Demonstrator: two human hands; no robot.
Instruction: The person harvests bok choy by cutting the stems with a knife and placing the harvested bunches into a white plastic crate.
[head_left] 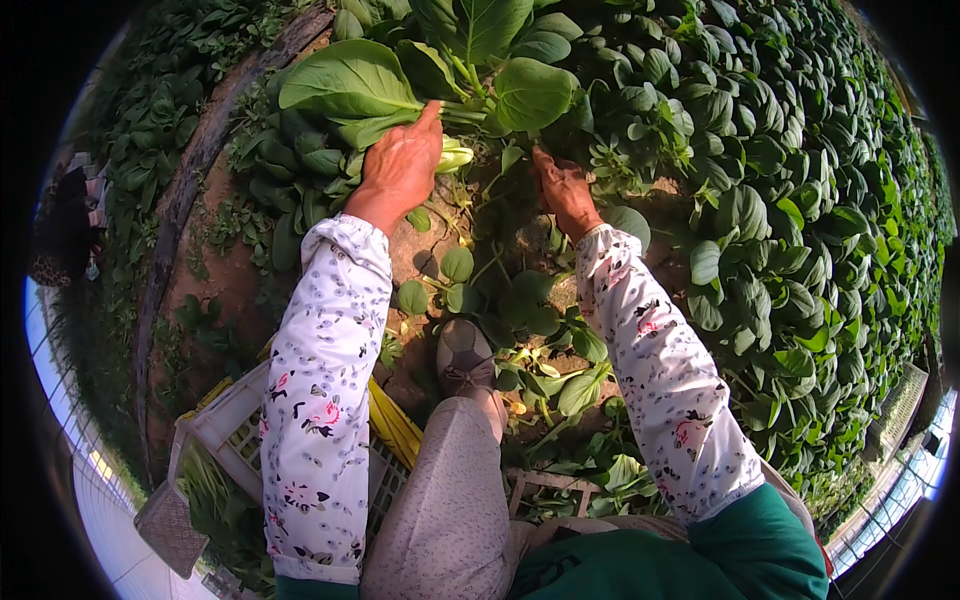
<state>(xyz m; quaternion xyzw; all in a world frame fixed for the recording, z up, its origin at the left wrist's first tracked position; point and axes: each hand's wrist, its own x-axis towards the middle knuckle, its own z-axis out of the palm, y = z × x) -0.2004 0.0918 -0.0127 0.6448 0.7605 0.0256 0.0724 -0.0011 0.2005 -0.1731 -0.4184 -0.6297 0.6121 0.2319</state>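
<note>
Leafy plants (790, 250) crowd the soil (220, 268). The left hand (400, 168) grips greens (455, 156); whether the right hand (567, 191) grips, I cannot tell.

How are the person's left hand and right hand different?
The left hand is bright with sun; the right hand looks darker and more shaded.
The left hand has pale stems showing right beside it; the right hand is over by the low green leaves.
The left hand shows more of its back; the right hand looks smaller.

Both come out of white flowery sleeves.

The top edge cuts off the leafy plant (430, 75)
</note>
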